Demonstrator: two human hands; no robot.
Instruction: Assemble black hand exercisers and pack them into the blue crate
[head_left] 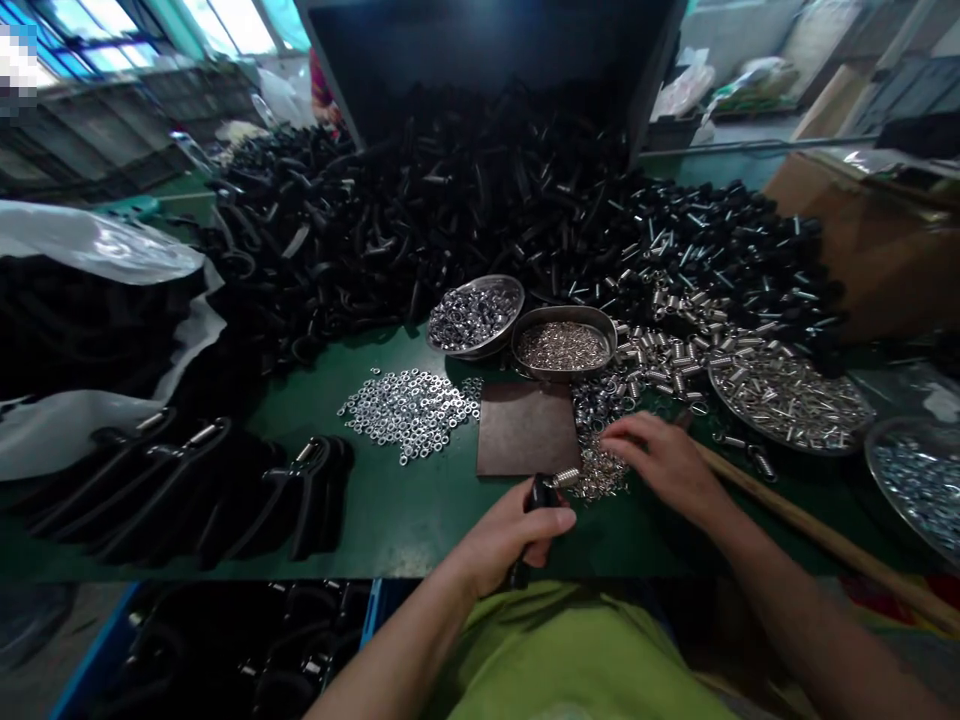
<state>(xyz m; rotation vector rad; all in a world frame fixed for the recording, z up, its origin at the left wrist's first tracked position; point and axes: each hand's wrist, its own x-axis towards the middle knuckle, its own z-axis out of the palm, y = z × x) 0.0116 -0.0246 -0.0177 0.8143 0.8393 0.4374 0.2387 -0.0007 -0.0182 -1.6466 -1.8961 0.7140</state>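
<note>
My left hand [502, 535] is closed around a black plastic handle [538, 493] at the table's front edge. A silver coil spring [565, 479] sticks out to the right from the handle's top. My right hand [667, 465] reaches to a small heap of tiny metal pins [601, 474], thumb and fingertips pinched together at its edge. Whether anything is between those fingertips is too small to tell. A flat brown metal plate [525, 432] lies just beyond my left hand. Left of the plate are many loose silver nuts [412, 412].
Behind the plate stand a bowl of shiny metal pieces [517, 290] and an oval tin of small pins [611, 335]. Springs [667, 350] spread to the right by a spring-filled dish [862, 425]. A wooden stick [810, 530] lies right. Black parts [300, 520] lie left, with more heaped behind.
</note>
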